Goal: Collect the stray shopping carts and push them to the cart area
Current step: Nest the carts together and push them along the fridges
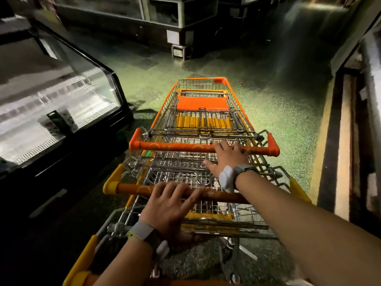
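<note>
Three wire shopping carts stand nested in a row on the floor. The front cart [203, 104] has an orange child seat and an orange handle [175, 145]. The middle cart's handle [132, 187] is orange with yellow ends. Of the nearest cart only a yellow side rail [86, 256] shows at the bottom left. My left hand [171, 205] lies on the middle cart's handle with its fingers spread and fairly straight. My right hand [226, 157] reaches further, its fingers hooked over the front cart's handle and its thumb sticking out left. Both wrists wear bands.
A lit glass chest freezer [61, 112] runs close along the left of the carts. A dark display case [144, 19] stands across the aisle ahead. A shelf base [346, 141] lines the right side. Speckled floor [278, 112] lies open ahead and right of the carts.
</note>
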`<move>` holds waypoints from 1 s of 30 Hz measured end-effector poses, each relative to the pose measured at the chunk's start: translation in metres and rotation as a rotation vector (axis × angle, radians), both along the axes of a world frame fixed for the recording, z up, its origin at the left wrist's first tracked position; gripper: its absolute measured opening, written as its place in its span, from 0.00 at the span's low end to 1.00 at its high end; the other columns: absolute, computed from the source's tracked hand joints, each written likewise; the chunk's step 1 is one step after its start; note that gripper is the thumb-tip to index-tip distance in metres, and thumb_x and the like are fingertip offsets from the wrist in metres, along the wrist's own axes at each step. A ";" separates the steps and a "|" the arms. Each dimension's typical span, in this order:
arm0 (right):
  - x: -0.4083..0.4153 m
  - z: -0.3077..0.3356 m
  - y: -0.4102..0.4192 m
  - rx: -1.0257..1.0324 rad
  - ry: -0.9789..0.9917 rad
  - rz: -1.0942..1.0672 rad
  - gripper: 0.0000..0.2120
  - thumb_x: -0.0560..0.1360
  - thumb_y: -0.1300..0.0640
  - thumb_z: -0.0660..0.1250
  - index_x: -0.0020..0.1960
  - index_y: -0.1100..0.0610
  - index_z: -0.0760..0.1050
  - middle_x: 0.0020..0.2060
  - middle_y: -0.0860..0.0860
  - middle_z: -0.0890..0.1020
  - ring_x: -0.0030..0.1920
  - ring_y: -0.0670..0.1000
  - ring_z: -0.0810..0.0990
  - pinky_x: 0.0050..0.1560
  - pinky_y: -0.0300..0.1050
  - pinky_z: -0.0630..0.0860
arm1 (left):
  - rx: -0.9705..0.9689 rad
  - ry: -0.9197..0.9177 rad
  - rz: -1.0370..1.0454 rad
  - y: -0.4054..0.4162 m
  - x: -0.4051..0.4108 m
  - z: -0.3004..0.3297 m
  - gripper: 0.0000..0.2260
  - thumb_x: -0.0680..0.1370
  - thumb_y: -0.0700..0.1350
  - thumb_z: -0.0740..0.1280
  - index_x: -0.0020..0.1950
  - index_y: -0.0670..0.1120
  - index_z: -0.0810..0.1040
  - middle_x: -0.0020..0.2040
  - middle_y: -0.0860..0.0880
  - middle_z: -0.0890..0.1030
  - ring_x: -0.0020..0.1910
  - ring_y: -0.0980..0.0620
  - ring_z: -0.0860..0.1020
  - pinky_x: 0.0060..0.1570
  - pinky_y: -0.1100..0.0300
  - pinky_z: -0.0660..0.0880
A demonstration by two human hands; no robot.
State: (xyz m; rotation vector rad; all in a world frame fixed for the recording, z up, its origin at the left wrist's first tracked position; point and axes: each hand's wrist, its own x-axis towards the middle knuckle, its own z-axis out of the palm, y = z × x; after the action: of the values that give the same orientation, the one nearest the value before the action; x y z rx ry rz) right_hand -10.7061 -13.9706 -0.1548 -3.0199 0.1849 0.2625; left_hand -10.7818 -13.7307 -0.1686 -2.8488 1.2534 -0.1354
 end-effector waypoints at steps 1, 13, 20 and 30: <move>0.015 0.002 -0.016 0.011 0.014 0.015 0.38 0.77 0.30 0.54 0.79 0.48 0.51 0.76 0.49 0.59 0.76 0.65 0.53 0.70 0.74 0.60 | 0.000 0.015 0.021 -0.017 0.014 0.002 0.52 0.61 0.77 0.59 0.80 0.52 0.63 0.62 0.45 0.76 0.56 0.41 0.75 0.57 0.41 0.72; 0.167 0.005 -0.156 0.030 0.039 0.089 0.37 0.77 0.30 0.53 0.80 0.47 0.50 0.77 0.48 0.57 0.77 0.66 0.51 0.72 0.76 0.52 | -0.085 -0.022 0.110 -0.167 0.141 -0.001 0.48 0.66 0.80 0.60 0.77 0.50 0.69 0.59 0.43 0.79 0.53 0.39 0.78 0.54 0.41 0.72; 0.244 0.006 -0.214 0.011 0.037 0.112 0.35 0.78 0.29 0.52 0.78 0.47 0.54 0.76 0.48 0.60 0.76 0.66 0.54 0.70 0.77 0.52 | -0.092 -0.016 0.129 -0.235 0.207 0.004 0.48 0.66 0.80 0.60 0.76 0.50 0.71 0.58 0.43 0.79 0.52 0.39 0.78 0.53 0.41 0.71; 0.380 0.002 -0.297 -0.029 0.037 0.159 0.34 0.76 0.27 0.50 0.76 0.44 0.57 0.74 0.48 0.63 0.74 0.63 0.60 0.70 0.76 0.54 | -0.061 0.014 0.183 -0.327 0.327 0.002 0.50 0.63 0.80 0.60 0.77 0.50 0.68 0.58 0.44 0.78 0.52 0.40 0.78 0.53 0.41 0.72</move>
State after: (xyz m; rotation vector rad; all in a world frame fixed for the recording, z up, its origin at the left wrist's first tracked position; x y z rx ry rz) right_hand -10.3259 -14.2672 -0.1525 -3.0633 -0.0498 0.3327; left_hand -10.4548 -14.0575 -0.1662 -3.0026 0.9994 -0.1519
